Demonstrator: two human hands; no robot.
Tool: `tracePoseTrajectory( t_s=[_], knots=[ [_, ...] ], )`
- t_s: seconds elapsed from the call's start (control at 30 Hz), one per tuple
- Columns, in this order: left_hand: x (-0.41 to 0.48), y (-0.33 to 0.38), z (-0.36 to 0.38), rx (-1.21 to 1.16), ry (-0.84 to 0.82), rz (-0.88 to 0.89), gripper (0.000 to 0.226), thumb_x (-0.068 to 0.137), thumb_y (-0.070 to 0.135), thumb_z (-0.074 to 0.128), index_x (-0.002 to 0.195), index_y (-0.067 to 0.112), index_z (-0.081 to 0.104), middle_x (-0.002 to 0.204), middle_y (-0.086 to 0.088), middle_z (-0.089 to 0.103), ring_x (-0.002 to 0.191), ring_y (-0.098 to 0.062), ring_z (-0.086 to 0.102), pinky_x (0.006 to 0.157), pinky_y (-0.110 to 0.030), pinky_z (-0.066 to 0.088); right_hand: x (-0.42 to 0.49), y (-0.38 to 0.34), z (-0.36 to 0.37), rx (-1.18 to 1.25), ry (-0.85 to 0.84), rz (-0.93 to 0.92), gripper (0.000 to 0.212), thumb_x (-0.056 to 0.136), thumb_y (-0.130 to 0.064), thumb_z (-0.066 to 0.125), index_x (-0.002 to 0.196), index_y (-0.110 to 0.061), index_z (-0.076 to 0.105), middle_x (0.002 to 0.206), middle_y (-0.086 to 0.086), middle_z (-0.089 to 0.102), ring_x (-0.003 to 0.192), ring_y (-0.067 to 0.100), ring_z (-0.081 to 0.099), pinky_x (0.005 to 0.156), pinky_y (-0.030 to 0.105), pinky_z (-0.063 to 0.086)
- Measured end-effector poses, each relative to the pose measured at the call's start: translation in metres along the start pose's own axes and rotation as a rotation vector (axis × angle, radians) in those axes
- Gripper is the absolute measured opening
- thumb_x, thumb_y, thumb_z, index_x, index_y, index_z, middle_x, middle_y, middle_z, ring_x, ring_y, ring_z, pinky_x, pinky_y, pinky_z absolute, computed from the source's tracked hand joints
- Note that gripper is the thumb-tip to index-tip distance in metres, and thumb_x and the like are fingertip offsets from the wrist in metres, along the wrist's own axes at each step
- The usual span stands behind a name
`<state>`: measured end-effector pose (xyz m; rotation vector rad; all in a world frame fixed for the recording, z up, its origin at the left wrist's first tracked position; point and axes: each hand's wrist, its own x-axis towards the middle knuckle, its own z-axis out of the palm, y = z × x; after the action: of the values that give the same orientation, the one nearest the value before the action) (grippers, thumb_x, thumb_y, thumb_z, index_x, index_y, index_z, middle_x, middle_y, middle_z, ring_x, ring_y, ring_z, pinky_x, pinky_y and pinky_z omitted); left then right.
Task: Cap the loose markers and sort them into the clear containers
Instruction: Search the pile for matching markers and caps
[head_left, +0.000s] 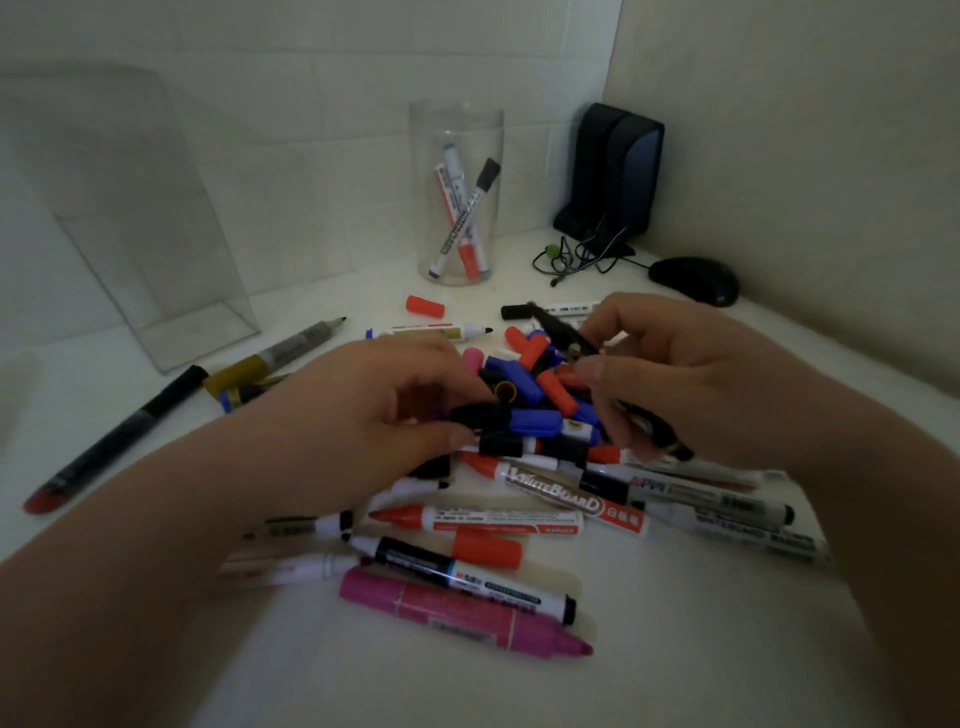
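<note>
While the square clear box (156, 218) and round clear jar (457, 192) sit behind, the marker pile (498, 519) sprawls up front; right hand (701, 379) grips a black marker (558, 332), left hand (363, 415) curls over the loose caps (535, 421), can't tell if it's holding one.

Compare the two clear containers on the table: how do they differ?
The round container is a cylinder; the boxy container has flat walls. The round container holds a few markers; the boxy container shows none. Both are clear and stand upright on the white table.
</note>
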<state>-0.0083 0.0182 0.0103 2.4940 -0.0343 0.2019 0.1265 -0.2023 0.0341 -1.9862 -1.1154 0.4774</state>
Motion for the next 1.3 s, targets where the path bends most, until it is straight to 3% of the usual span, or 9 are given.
tracePoseTrajectory(
  t_s=[0.1, 0.17, 0.33, 0.57, 0.77, 0.9, 1.07, 1.23, 1.3],
  knots=[
    [-0.0005, -0.001, -0.001, -0.423, 0.132, -0.064, 0.024, 0.083, 0.01, 0.075, 0.099, 0.026, 0.073, 0.095, 0.002, 0.074, 0.091, -0.016, 0.073, 0.085, -0.03, 0.056, 0.0, -0.0006, 0.0019, 0.066, 0.022, -0.047, 0.013, 0.097, -0.027, 0.056, 0.104, -0.035, 0.064, 0.054, -0.001, 0.056, 0.044, 0.008, 0.041, 0.044, 0.018, 0.036],
    [0.0014, -0.0028, 0.0, -0.595, 0.205, -0.106, 0.02, 0.078, 0.013, 0.076, 0.097, 0.021, 0.075, 0.094, -0.011, 0.075, 0.091, -0.031, 0.073, 0.084, -0.036, 0.06, -0.0003, -0.0018, 0.0031, 0.087, 0.019, -0.086, 0.025, 0.095, -0.025, 0.058, 0.113, -0.041, 0.066, 0.054, -0.006, 0.056, 0.045, 0.007, 0.04, 0.044, 0.018, 0.035],
    [0.0024, -0.0055, 0.0007, -0.777, 0.247, -0.109, 0.028, 0.072, 0.022, 0.083, 0.099, 0.024, 0.077, 0.102, -0.022, 0.073, 0.103, -0.048, 0.065, 0.099, -0.056, 0.052, -0.0028, -0.003, 0.0035, 0.111, -0.023, -0.125, 0.04, 0.083, -0.039, 0.059, 0.121, -0.049, 0.065, 0.058, 0.0, 0.054, 0.05, 0.016, 0.038, 0.049, 0.026, 0.035],
    [0.0007, 0.0004, -0.0003, -0.733, 0.236, -0.092, 0.025, 0.069, 0.023, 0.075, 0.094, 0.025, 0.078, 0.097, -0.017, 0.075, 0.097, -0.038, 0.07, 0.089, -0.039, 0.06, -0.0033, -0.0041, 0.0053, 0.058, -0.018, -0.104, 0.039, 0.079, -0.044, 0.059, 0.116, -0.057, 0.065, 0.069, 0.01, 0.064, 0.054, 0.019, 0.043, 0.05, 0.024, 0.039],
    [-0.0001, -0.002, -0.0011, -0.718, 0.211, -0.057, 0.023, 0.071, 0.02, 0.076, 0.093, 0.025, 0.078, 0.099, -0.022, 0.071, 0.089, -0.033, 0.07, 0.084, -0.036, 0.059, -0.0035, -0.0035, 0.0033, 0.064, -0.015, -0.08, 0.042, 0.077, -0.043, 0.06, 0.117, -0.057, 0.064, 0.083, 0.002, 0.075, 0.069, 0.042, 0.057, 0.06, 0.035, 0.046],
    [-0.0007, -0.0013, -0.0006, -0.72, 0.19, -0.037, 0.022, 0.072, 0.019, 0.076, 0.093, 0.026, 0.079, 0.093, -0.018, 0.072, 0.076, -0.015, 0.068, 0.07, -0.022, 0.055, -0.005, -0.0042, 0.0021, 0.028, -0.044, -0.099, 0.043, 0.08, -0.04, 0.06, 0.118, -0.059, 0.062, 0.086, -0.001, 0.076, 0.065, 0.028, 0.059, 0.062, 0.029, 0.049],
    [-0.0002, -0.0067, -0.0007, -0.749, 0.178, -0.029, 0.028, 0.071, 0.03, 0.082, 0.098, 0.028, 0.078, 0.097, -0.029, 0.065, 0.074, -0.021, 0.061, 0.074, -0.034, 0.053, -0.0069, -0.0058, 0.0018, 0.056, -0.043, -0.121, 0.043, 0.08, -0.036, 0.06, 0.118, -0.056, 0.063, 0.083, -0.002, 0.075, 0.058, 0.004, 0.053, 0.058, 0.015, 0.045],
    [0.0, -0.007, 0.0001, -0.721, 0.159, -0.004, 0.026, 0.07, 0.033, 0.079, 0.095, 0.029, 0.078, 0.093, -0.023, 0.067, 0.073, -0.018, 0.063, 0.071, -0.026, 0.053, -0.0068, -0.0046, 0.0034, 0.074, -0.077, -0.142, 0.043, 0.083, -0.033, 0.061, 0.118, -0.057, 0.064, 0.092, -0.005, 0.077, 0.065, 0.009, 0.058, 0.061, 0.019, 0.046],
    [0.0002, -0.0072, 0.0, -0.696, 0.164, 0.001, 0.024, 0.07, 0.032, 0.083, 0.093, 0.031, 0.077, 0.092, -0.019, 0.069, 0.075, -0.021, 0.065, 0.071, -0.029, 0.055, -0.0069, -0.0044, 0.0031, 0.06, -0.075, -0.14, 0.042, 0.082, -0.036, 0.061, 0.118, -0.058, 0.063, 0.089, -0.003, 0.077, 0.065, 0.022, 0.058, 0.062, 0.024, 0.047]
  ],
)
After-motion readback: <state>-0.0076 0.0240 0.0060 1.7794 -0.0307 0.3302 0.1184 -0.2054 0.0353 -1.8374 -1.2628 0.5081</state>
